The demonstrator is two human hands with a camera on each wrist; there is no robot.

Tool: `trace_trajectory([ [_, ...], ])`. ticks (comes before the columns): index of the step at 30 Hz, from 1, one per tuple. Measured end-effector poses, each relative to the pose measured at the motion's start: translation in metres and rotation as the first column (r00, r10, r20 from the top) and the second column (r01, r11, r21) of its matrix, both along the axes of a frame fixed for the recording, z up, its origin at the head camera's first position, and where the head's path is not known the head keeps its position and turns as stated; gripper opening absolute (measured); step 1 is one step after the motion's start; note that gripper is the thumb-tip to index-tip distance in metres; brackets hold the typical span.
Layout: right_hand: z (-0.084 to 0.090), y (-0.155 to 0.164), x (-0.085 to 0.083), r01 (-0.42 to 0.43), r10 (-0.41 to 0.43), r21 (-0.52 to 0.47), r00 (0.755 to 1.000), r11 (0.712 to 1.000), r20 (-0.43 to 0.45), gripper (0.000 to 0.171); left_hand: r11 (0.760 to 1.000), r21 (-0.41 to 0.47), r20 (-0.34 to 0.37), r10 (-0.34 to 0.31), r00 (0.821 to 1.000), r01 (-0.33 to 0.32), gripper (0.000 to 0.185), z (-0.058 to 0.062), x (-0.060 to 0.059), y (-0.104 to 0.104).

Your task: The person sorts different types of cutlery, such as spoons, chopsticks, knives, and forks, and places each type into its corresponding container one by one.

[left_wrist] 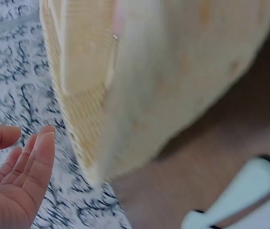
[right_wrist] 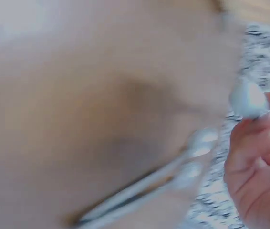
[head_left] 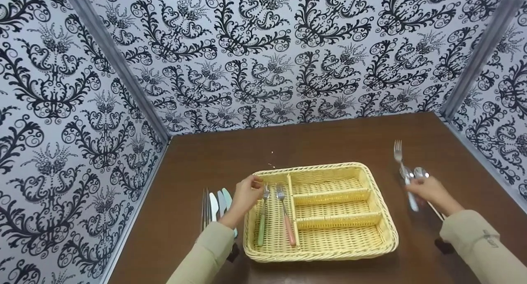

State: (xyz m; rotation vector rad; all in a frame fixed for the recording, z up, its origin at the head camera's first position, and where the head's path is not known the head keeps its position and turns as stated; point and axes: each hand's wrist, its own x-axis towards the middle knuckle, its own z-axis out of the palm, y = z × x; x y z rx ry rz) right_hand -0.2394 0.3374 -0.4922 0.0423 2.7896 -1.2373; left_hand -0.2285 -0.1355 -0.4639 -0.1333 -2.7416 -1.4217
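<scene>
Two forks already lie in the long left slot of the yellow wicker tray [head_left: 383, 218] on the brown table [head_left: 206, 152]: a green-handled fork [head_left: 262, 218] and a pink-handled fork [head_left: 286, 218]. Left hand [head_left: 246, 195] hangs at the tray's left rim, fingers loose, gripping nothing. Right hand [head_left: 428, 191] pinches a pale-handled fork [head_left: 401, 164] off to the tray's right, just beside a spoon [head_left: 421, 173]. Knives [head_left: 218, 203] sit left of the tray.

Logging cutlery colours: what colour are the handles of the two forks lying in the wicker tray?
One fork has a green handle, the other fork a pink one; the head view shows them best.
</scene>
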Motion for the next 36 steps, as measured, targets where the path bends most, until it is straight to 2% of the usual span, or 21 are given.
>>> trace_trajectory([
  [5, 0.038, -0.033, -0.002, 0.003, -0.015, -0.213, 0.998, 0.977, -0.054, 0.015, 0.994, -0.019, -0.064, -0.112, 0.992, 0.111, 0.020, 0.014, 0.009, 0.029],
  [9, 0.060, -0.068, 0.002, -0.032, 0.018, -0.409, 0.999, 0.912, -0.036, 0.016, 0.982, -0.003, -0.103, -0.187, 0.977, 0.187, 0.022, 0.026, 0.021, 0.058],
  [12, 0.069, -0.097, 0.009, -0.063, 0.069, -0.514, 0.998, 0.856, -0.007, 0.019, 0.971, -0.010, -0.094, -0.240, 0.966, 0.240, 0.026, 0.034, 0.031, 0.078],
  [16, 0.075, -0.134, 0.019, -0.160, 0.178, -0.495, 0.984, 0.854, -0.012, 0.023, 0.952, -0.037, -0.053, -0.305, 0.951, 0.304, 0.034, 0.042, 0.041, 0.100],
  [18, 0.076, -0.151, 0.023, -0.213, 0.231, -0.467, 0.973, 0.858, -0.020, 0.025, 0.946, -0.078, -0.062, -0.321, 0.945, 0.316, 0.035, 0.043, 0.044, 0.109],
  [20, 0.077, -0.164, 0.026, -0.259, 0.279, -0.456, 0.960, 0.851, -0.023, 0.026, 0.943, -0.122, -0.080, -0.319, 0.944, 0.308, 0.030, 0.044, 0.045, 0.115],
  [23, 0.077, -0.178, 0.028, -0.282, 0.313, -0.450, 0.950, 0.848, -0.005, 0.025, 0.945, -0.163, -0.086, -0.301, 0.950, 0.284, 0.020, 0.043, 0.045, 0.119],
  [30, 0.072, -0.191, 0.029, -0.297, 0.342, -0.445, 0.939, 0.845, 0.023, 0.022, 0.963, -0.107, -0.053, -0.255, 0.965, 0.248, 0.015, 0.038, 0.038, 0.115],
  [36, 0.073, -0.195, 0.030, -0.311, 0.365, -0.465, 0.931, 0.829, 0.028, 0.032, 0.971, -0.048, -0.023, -0.236, 0.972, 0.234, 0.010, 0.036, 0.035, 0.112],
])
